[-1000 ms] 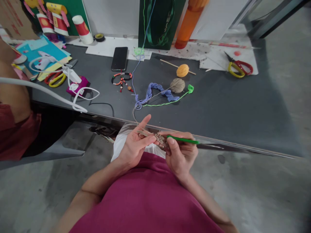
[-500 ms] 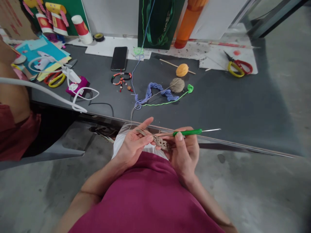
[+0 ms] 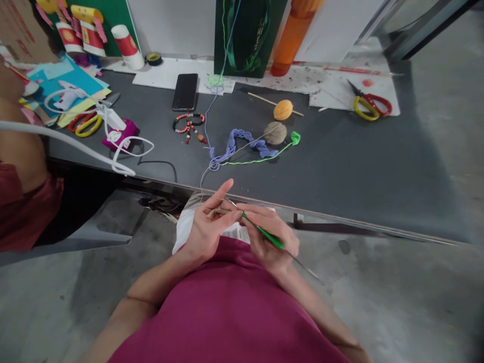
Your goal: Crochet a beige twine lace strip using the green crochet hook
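Observation:
My left hand (image 3: 210, 224) pinches a strip of beige crochet work (image 3: 218, 212) between thumb and fingers, its index finger raised. Most of the strip is covered by my hands. In my right hand (image 3: 273, 236) is a crochet hook (image 3: 267, 235) with a green handle, gripped by the fingers. The hook's metal tip lies by my left fingertips, and its other metal end points down to the right. Beige yarn runs from my left hand up over the table edge to a beige yarn ball (image 3: 276, 133). Blue crochet work (image 3: 242, 135) lies on the table.
On the dark table (image 3: 351, 166) are a phone (image 3: 185, 92), a beaded bracelet (image 3: 188, 122), a yellow yarn ball (image 3: 283, 110) by a stick, and scissors (image 3: 368, 103). A dark green bag (image 3: 249, 40) and orange bottle (image 3: 295, 38) stand behind. Another person's arm (image 3: 20, 146) is at left.
My right hand has moved left towards my left hand. The crochet hook has swung from nearly level to slanting down to the right, and the beige strip is now more hidden.

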`<action>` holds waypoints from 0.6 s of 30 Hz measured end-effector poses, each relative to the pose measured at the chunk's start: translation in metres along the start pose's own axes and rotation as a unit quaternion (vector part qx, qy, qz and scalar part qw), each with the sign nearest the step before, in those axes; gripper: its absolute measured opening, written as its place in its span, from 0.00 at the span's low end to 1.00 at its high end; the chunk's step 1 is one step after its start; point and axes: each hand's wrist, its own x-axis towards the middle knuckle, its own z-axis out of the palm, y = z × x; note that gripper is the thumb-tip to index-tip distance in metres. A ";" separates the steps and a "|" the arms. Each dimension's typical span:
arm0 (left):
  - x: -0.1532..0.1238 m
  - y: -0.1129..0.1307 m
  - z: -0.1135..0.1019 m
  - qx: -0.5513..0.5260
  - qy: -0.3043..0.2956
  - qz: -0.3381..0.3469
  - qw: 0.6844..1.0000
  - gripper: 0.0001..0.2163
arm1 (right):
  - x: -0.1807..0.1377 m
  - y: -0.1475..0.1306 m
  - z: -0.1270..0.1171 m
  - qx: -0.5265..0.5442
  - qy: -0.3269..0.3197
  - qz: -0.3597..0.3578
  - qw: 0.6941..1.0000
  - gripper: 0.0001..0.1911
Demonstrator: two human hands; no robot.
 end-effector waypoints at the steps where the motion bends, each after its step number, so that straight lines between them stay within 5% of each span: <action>1: 0.001 0.001 0.000 -0.010 0.000 -0.011 1.000 0.32 | -0.001 0.002 0.000 -0.022 0.000 -0.020 1.000 0.17; 10: 0.003 0.006 -0.002 -0.041 -0.035 -0.086 0.995 0.38 | -0.004 -0.005 0.010 0.174 0.079 0.206 0.960 0.07; 18: 0.003 0.010 -0.002 -0.047 -0.046 -0.087 0.994 0.38 | -0.001 -0.016 0.004 0.102 0.109 0.246 0.958 0.02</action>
